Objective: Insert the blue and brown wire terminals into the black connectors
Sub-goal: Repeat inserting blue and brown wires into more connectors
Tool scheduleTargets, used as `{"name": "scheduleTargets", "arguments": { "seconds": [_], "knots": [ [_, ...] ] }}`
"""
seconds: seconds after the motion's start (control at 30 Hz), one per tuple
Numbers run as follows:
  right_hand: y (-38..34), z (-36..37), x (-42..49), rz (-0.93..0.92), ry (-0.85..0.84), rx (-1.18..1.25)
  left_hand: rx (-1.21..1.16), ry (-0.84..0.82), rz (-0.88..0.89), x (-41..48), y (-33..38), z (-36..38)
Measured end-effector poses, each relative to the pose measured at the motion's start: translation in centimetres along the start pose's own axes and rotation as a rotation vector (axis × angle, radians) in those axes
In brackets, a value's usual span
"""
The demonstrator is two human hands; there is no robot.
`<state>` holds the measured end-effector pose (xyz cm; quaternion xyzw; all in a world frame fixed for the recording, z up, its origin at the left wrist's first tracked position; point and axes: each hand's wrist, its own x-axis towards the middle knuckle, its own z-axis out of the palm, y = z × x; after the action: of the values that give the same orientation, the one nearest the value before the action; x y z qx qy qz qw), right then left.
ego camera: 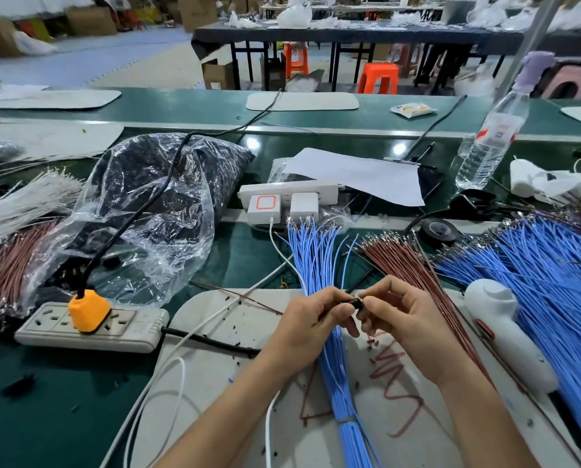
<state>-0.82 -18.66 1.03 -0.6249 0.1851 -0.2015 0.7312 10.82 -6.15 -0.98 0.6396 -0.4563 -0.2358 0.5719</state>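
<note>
Black connector (pixel 356 305) sits between both hands, held above the grey mat (pixel 215 332) at the near edge of the green bench. Right hand (pixel 407 324) pinches it with thumb and forefinger, other fingers curled under. Left hand (pixel 311 327) has its fingers curled, tips meeting the connector's left end, and grips a thin dark wire (pixel 345 296) that runs across its fingers and pokes up to the right. Wire colour too dark to call; whether its terminal is in the connector is hidden by the fingers.

Blue wire bundle (pixel 319 265) lies directly under the hands, tied near the bottom, terminals fanned out at the far end. Brown wire bundle (pixel 404 261) lies just right of it, running under the right wrist. Big blue wire pile (pixel 552 282) is further right, with a white handheld device (pixel 505 329) lying along its near edge. A single brown wire (pixel 248 300) lies loose on the mat, left of the left hand.

Clear plastic bag (pixel 167 184) of dark parts sits to the left, beside more brown wires (pixel 9 265) and white wires (pixel 22 204). Grey power strip (pixel 90 327) carries an orange plug (pixel 88 310). White power strip (pixel 289 192) with two chargers sits behind the blue terminals. Black tape roll (pixel 439 231) and water bottle (pixel 491 136) are at the back right.
</note>
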Motion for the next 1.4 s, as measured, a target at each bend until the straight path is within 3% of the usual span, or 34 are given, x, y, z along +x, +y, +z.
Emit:
{"name": "scheduleTargets", "arguments": {
  "seconds": [0.33,0.6,0.73,0.93,1.3,1.4],
  "knots": [
    [0.2,-0.2,-0.1,0.116,-0.058,0.097,0.001,-0.017,-0.03,-0.3,-0.1,-0.1],
    [0.2,0.2,0.1,0.04,-0.044,0.023,0.028,0.021,-0.001,0.0,0.2,-0.3],
    [0.1,0.6,0.1,-0.004,0.005,0.073,0.035,0.014,0.031,-0.1,0.4,-0.1],
    [0.1,0.7,0.0,-0.11,0.102,-0.055,0.205,0.053,0.116,-0.1,0.4,0.3],
    [0.6,1.3,0.0,-0.108,0.193,-0.123,0.346,0.188,0.233,-0.4,1.0,0.4],
    [0.6,1.1,-0.1,-0.115,0.272,-0.137,0.346,0.235,0.195,-0.4,0.7,0.4]
  ]
}}
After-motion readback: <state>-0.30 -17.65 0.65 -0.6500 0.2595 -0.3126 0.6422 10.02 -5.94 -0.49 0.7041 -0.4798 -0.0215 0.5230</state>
